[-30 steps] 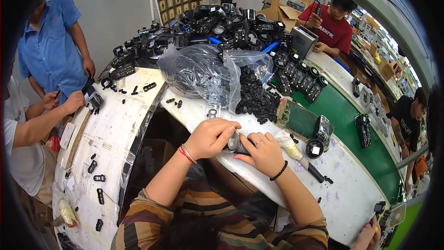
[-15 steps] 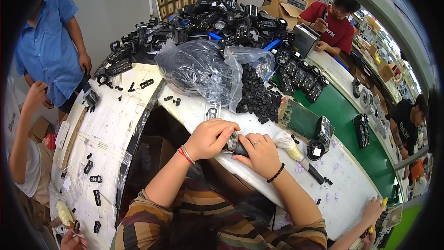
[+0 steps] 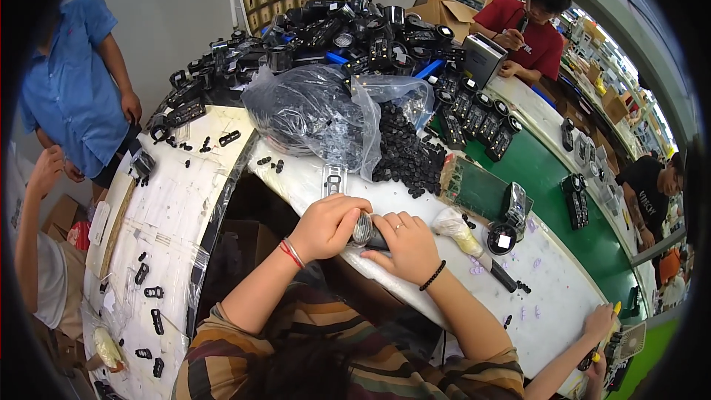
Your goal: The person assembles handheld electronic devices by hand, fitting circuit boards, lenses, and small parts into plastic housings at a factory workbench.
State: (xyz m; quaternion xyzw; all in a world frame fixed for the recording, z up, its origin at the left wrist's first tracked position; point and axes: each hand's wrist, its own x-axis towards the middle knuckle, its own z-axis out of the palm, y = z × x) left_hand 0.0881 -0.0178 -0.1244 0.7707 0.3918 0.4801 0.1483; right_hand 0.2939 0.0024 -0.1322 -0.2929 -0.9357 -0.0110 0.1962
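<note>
Over the near edge of the white table, my left hand [image 3: 330, 227] and my right hand [image 3: 409, 243] are closed around one device [image 3: 362, 230]. Its rounded, shiny grey, ribbed end shows between the hands, and a dark part runs under my right fingers; the rest is hidden. Just beyond my left hand lies a flat clear piece [image 3: 334, 180] with a dark oblong outline. To the right of my hands rests a mallet-like tool [image 3: 502, 275], its head wrapped in pale plastic and its handle black.
A clear plastic bag [image 3: 311, 115] of dark parts lies ahead, beside a heap of small black pieces [image 3: 409, 152]. Black devices [image 3: 370, 33] pile up behind. A green-topped block [image 3: 480, 191] stands right, bordering a green belt [image 3: 552, 207]. Co-workers' hands [image 3: 600, 322] work at lower right.
My hands still grip the device, whose ribbed end now shows more between them. The view has shifted slightly. At lower left, a co-worker's hand has gone, and another small black part shows on that table.
</note>
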